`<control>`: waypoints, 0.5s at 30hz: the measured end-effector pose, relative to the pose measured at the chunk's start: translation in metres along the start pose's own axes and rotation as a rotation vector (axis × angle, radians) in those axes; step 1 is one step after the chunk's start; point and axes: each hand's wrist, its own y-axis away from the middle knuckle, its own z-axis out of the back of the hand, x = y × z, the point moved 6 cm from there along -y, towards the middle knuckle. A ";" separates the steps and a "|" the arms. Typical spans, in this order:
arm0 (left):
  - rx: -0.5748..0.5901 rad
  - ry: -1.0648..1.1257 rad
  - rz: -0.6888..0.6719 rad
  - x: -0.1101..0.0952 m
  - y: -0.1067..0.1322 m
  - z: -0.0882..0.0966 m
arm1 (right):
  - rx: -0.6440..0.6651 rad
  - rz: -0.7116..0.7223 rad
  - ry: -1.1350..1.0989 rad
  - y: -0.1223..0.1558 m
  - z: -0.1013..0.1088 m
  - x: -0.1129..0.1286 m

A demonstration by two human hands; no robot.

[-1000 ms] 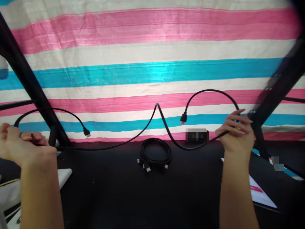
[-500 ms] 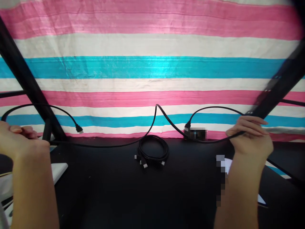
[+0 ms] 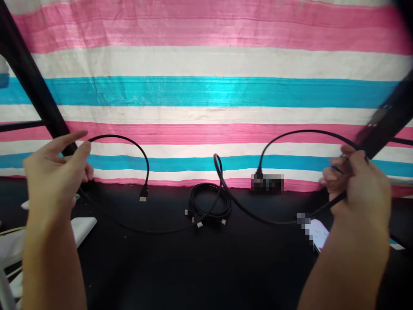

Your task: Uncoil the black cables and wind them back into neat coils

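A long black HDMI cable [image 3: 155, 231] is strung between my two hands above the dark table. My left hand [image 3: 61, 168] is closed on it near one end, and that end's plug [image 3: 143, 192] dangles to the right of the fingers. At the right, my right hand [image 3: 355, 176] grips the cable near its other end, whose plug [image 3: 259, 173] hangs down to the left. The middle of the cable twists into a small upright loop. Behind it lies a coil of black cable [image 3: 209, 186] with several pale-tipped connectors.
A black box [image 3: 267, 184], partly pixelated, sits at the table's back edge. A phone [image 3: 318, 232] lies beside my right forearm. White objects [image 3: 84, 227] are at the left. Dark frame posts [image 3: 38, 82] flank a striped sheet [image 3: 206, 62].
My left hand has moved right and turned, bringing its plug inward. My right hand has shifted slightly right. The cable sags lower, and its middle peak has twisted into a loop.
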 end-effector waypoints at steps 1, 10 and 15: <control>0.007 -0.040 -0.030 -0.003 0.003 -0.001 | -0.002 -0.014 -0.021 0.003 -0.002 0.000; 0.044 -0.373 -0.317 -0.024 0.015 -0.015 | 0.297 0.376 0.158 0.030 -0.037 0.026; 0.048 -0.025 -0.431 -0.044 0.037 -0.021 | 0.464 0.391 0.028 0.051 -0.059 0.042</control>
